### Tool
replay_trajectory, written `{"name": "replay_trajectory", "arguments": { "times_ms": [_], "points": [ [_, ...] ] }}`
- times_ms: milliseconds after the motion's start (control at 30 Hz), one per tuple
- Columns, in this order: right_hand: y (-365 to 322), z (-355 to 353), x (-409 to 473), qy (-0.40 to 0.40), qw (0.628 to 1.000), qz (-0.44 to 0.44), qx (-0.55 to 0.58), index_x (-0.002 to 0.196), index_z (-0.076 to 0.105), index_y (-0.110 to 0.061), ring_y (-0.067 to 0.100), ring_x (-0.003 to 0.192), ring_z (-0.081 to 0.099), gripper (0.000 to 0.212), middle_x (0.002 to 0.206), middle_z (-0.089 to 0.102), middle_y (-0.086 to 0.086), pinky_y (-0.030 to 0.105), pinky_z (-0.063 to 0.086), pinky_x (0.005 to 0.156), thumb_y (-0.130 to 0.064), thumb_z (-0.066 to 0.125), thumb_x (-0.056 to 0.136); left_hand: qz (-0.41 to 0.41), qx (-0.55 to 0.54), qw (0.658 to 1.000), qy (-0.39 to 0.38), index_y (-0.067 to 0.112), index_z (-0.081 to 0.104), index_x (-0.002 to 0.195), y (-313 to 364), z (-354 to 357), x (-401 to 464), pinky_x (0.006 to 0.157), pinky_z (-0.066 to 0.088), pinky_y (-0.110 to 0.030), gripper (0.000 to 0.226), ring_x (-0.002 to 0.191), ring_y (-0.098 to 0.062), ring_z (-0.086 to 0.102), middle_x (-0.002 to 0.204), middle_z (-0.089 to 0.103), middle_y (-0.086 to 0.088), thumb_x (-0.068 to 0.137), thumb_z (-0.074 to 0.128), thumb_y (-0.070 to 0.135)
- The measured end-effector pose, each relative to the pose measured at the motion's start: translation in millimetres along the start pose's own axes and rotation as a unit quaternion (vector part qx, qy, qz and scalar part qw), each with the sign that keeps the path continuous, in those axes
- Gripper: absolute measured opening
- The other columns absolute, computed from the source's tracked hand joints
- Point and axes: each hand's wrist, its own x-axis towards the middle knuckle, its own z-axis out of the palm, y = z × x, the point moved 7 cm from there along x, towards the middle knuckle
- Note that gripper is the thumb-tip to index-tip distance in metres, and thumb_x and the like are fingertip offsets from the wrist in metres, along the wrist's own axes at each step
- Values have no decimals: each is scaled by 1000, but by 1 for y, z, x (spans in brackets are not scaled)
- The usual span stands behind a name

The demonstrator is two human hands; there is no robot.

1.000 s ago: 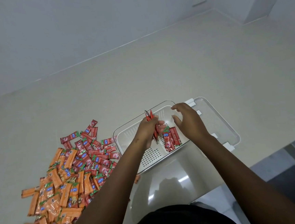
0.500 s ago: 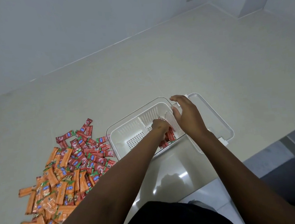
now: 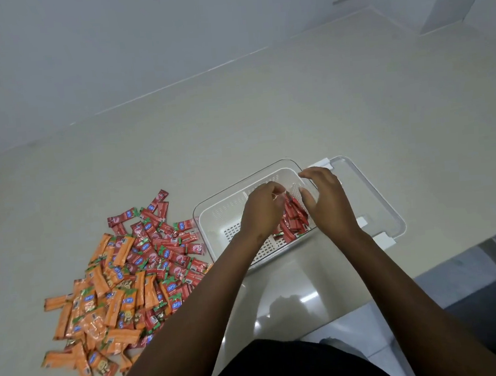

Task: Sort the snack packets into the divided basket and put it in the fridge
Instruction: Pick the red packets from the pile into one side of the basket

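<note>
I see red packets (image 3: 293, 218) in the basket (image 3: 213, 220) between my left hand (image 3: 261, 212) and right hand (image 3: 326, 202), both loosely open.

White perforated basket (image 3: 228, 219), red packets (image 3: 293, 218) inside; red and orange pile (image 3: 123, 282) on beige counter (image 3: 264, 111)

Packet pile (image 3: 134, 275) on worktop (image 3: 294, 109), left of basket (image 3: 213, 220). Few packets (image 3: 293, 221) in basket's right compartment. Lid (image 3: 383, 206) just right of basket.
</note>
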Motion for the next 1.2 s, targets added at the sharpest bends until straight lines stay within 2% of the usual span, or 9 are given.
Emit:
{"name": "replay_trajectory", "arguments": {
  "times_ms": [200,333,533,700,800,900,1000,1100,1200],
  "points": [
    [-51,36,-13,-35,999,-23,19,118,59,-16,16,114,52,28,126,56,1,22,40,95,-13,61,90,16,2,996,84,19,65,105,-49,-75,-43,79,47,-20,14,92,-2,58,103,64,11,94,56,19],
    [-98,81,-31,-97,992,-74,12,119,59,-16,16,115,51,30,125,56,1,21,34,98,-14,62,89,-25,-12,992,120,17,65,107,-106,-117,-79,76,46,-18,15,92,-3,58,101,64,9,95,56,17],
    [-176,160,-71,-175,976,-124,44,119,60,-12,18,115,50,33,123,57,5,24,38,96,-13,65,87,-102,-7,985,138,16,64,108,-194,-171,-142,71,42,-18,15,89,-7,57,98,62,7,95,55,15],
    [-210,225,-105,-230,964,-129,35,119,60,-13,16,111,52,33,121,58,5,21,37,90,-13,66,87,-122,8,987,104,17,62,112,-249,-188,-172,76,45,-23,18,91,-8,57,103,62,7,96,54,21],
    [-202,260,-121,-274,959,-72,2,118,60,-12,18,104,55,32,115,60,6,25,41,85,-13,65,86,-123,4,990,74,15,62,111,-273,-188,-180,77,48,-26,19,92,-11,59,104,64,4,94,55,19],
    [-181,275,-137,-309,950,14,-42,101,61,-13,18,87,53,19,96,56,0,26,39,71,-13,66,83,-124,1,992,31,14,61,112,-289,-184,-186,75,46,-23,21,88,-9,56,104,63,3,91,58,14],
    [-171,279,-156,-318,943,49,-84,90,55,-18,12,80,49,13,85,50,-7,23,33,66,-14,65,84,-123,-12,992,-24,15,60,111,-303,-174,-192,68,45,-21,24,81,-10,55,98,61,4,88,62,12],
    [-165,286,-167,-303,943,86,-110,108,55,-14,17,100,53,39,109,57,3,28,42,82,-27,74,77,-126,-5,989,-77,15,61,110,-311,-162,-197,70,48,-28,23,80,-15,59,92,64,1,87,63,12],
    [-158,295,-174,-320,930,135,-122,131,43,-13,25,118,47,76,129,46,10,36,41,96,-38,80,69,-127,32,988,-78,16,60,107,-311,-156,-201,68,50,-33,23,78,-18,60,87,63,0,85,67,16]
  ]
}}
